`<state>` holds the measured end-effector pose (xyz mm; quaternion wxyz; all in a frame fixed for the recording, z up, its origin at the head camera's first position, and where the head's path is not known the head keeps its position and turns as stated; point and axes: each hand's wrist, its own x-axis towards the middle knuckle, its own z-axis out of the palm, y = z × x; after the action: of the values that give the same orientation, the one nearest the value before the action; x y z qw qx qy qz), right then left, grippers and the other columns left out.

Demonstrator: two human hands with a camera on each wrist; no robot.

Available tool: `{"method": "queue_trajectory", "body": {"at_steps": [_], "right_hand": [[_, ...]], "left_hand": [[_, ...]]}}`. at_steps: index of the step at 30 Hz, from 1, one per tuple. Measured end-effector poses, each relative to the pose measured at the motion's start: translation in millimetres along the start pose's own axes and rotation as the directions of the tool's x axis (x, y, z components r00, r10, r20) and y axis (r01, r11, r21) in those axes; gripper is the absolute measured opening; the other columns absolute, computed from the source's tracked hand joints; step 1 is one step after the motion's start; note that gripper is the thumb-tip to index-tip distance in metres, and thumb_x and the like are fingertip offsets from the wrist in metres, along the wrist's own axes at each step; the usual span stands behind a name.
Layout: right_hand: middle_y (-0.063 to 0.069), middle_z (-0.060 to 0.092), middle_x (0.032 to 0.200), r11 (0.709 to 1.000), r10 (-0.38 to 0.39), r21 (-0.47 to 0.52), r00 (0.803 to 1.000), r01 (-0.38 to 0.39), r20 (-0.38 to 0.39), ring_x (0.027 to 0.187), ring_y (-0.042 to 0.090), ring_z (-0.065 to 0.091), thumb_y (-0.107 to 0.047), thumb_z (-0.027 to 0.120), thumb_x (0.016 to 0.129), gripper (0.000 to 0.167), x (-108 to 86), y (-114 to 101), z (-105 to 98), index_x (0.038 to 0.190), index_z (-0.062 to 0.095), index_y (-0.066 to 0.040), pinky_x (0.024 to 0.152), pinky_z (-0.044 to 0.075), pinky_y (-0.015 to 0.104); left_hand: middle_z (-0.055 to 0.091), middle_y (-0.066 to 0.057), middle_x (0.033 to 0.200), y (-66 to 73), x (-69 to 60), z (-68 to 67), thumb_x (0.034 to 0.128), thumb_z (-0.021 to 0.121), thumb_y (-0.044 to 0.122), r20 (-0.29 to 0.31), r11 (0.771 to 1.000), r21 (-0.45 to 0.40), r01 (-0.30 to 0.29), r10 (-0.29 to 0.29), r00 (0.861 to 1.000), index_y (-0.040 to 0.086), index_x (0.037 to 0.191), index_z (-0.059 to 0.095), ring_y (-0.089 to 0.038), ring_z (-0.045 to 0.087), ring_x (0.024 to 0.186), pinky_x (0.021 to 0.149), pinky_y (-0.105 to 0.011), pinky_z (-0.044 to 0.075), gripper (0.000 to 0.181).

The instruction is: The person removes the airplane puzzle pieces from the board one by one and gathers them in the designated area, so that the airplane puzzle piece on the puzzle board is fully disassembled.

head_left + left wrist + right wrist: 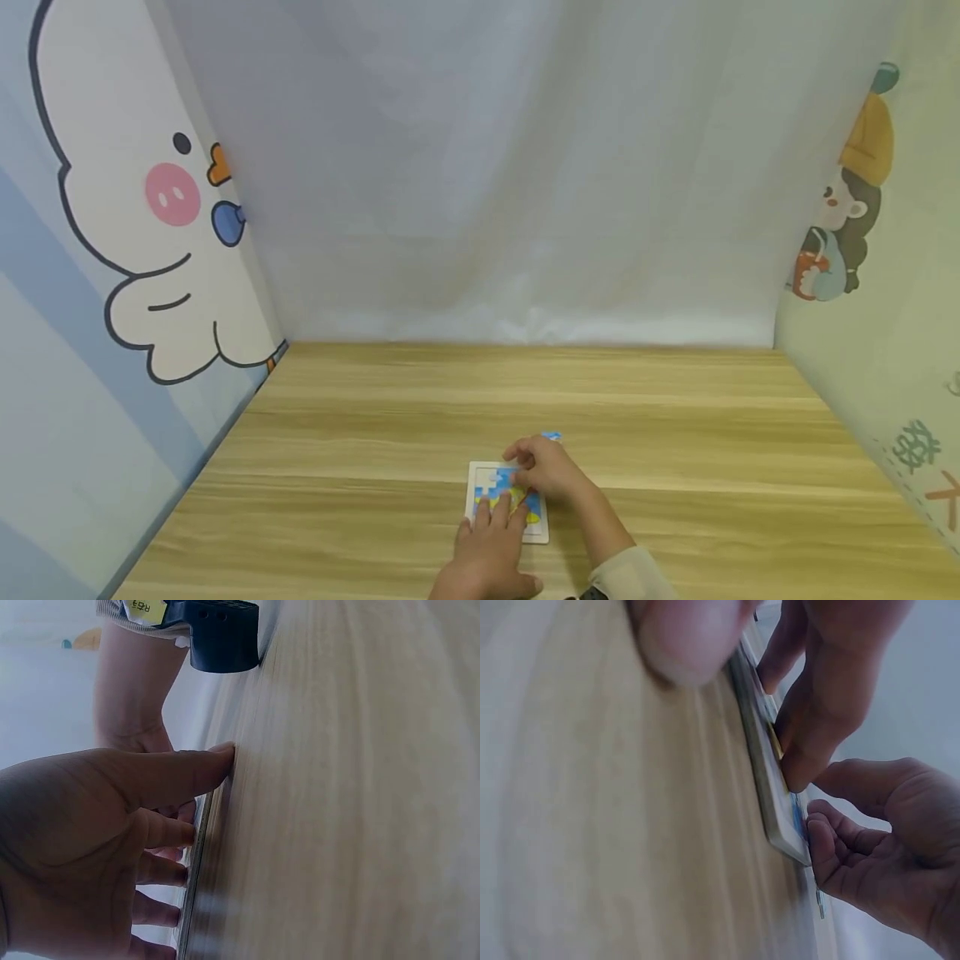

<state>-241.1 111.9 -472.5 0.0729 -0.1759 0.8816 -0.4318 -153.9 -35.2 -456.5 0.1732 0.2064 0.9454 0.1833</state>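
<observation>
A small jigsaw puzzle point(506, 475) in a white frame point(536, 538) lies on the table, its picture blue and yellow. At its upper left a pale patch of bare backing shows. My left hand point(491, 546) rests its spread, fairly straight fingers on the puzzle's lower part. My right hand point(551, 471) is at the upper right corner, fingers curled and thumb over the puzzle; whether they pinch a piece is hidden. In the right wrist view, the right hand point(900, 840) sits beside the frame's edge. A loose blue puzzle piece point(552, 436) lies just beyond that hand.
The wood-grain table point(337, 467) stretches around the puzzle. A pale curtain point(525, 183) hangs along its back edge. Walls with cartoon pictures stand at the left point(112, 250) and right point(847, 317) sides. A dark wrist camera point(223, 637) sits on the right wrist.
</observation>
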Motion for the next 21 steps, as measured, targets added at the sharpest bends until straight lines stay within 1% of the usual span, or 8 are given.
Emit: {"method": "queue_trajectory", "body": {"at_steps": [4, 7, 13, 16, 21], "right_hand": [[0.004, 0.055, 0.095, 1.0, 0.014, -0.011, 1.0, -0.014, 0.002, 0.09, 0.023, 0.052, -0.002, 0.071, 0.079, 0.02, 0.9, 1.7, 0.1, 0.098, 0.067, -0.005, 0.079, 0.046, 0.043], [0.004, 0.055, 0.096, 1.0, 0.006, -0.017, 1.0, -0.006, 0.019, 0.091, 0.023, 0.052, -0.002, 0.071, 0.078, 0.018, 2.6, 2.2, 0.0, 0.096, 0.068, -0.006, 0.079, 0.046, 0.044], [0.008, 0.059, 0.098, 1.0, 0.003, 0.0, 0.998, -0.003, 0.064, 0.091, 0.026, 0.054, 0.003, 0.072, 0.076, 0.016, 4.3, -1.7, -1.6, 0.089, 0.066, -0.005, 0.074, 0.049, 0.041], [0.007, 0.058, 0.097, 1.0, 0.015, -0.022, 0.997, -0.013, 0.077, 0.092, 0.027, 0.053, 0.005, 0.072, 0.074, 0.017, 4.2, -4.8, -2.0, 0.087, 0.065, -0.005, 0.077, 0.048, 0.043], [0.005, 0.052, 0.092, 0.998, 0.024, -0.067, 0.996, -0.019, 0.082, 0.088, 0.024, 0.049, 0.006, 0.072, 0.073, 0.02, 3.7, -7.8, -1.6, 0.087, 0.063, -0.005, 0.079, 0.045, 0.045]], "left_hand": [[0.023, -0.02, 0.148, 0.3, 1.8, 1.7, 0.0719, 0.077, 0.042, 0.005, 1.0, -0.006, 0.001, -0.001, 1.0, 0.007, 0.143, 0.034, -0.048, 0.016, 0.132, 0.097, -0.066, 0.02, 0.09], [0.023, -0.019, 0.148, 0.6, 2.1, 1.4, 0.0719, 0.076, 0.042, 0.002, 1.0, 0.004, 0.006, -0.007, 1.0, 0.007, 0.143, 0.034, -0.047, 0.016, 0.132, 0.097, -0.066, 0.02, 0.09], [0.024, -0.019, 0.148, 2.4, 1.7, -1.4, 0.0719, 0.076, 0.042, 0.005, 1.0, 0.014, 0.011, -0.011, 1.0, 0.007, 0.142, 0.035, -0.047, 0.017, 0.132, 0.097, -0.065, 0.021, 0.089], [0.024, -0.018, 0.148, 3.3, 1.7, -2.4, 0.0721, 0.076, 0.042, 0.013, 1.0, 0.012, 0.017, -0.017, 1.0, 0.007, 0.142, 0.035, -0.047, 0.017, 0.132, 0.097, -0.065, 0.022, 0.088], [0.025, -0.018, 0.148, 5.0, 1.2, -2.4, 0.0724, 0.076, 0.041, 0.014, 1.0, 0.015, 0.02, -0.02, 1.0, 0.007, 0.142, 0.036, -0.046, 0.018, 0.132, 0.096, -0.065, 0.022, 0.087]]}}
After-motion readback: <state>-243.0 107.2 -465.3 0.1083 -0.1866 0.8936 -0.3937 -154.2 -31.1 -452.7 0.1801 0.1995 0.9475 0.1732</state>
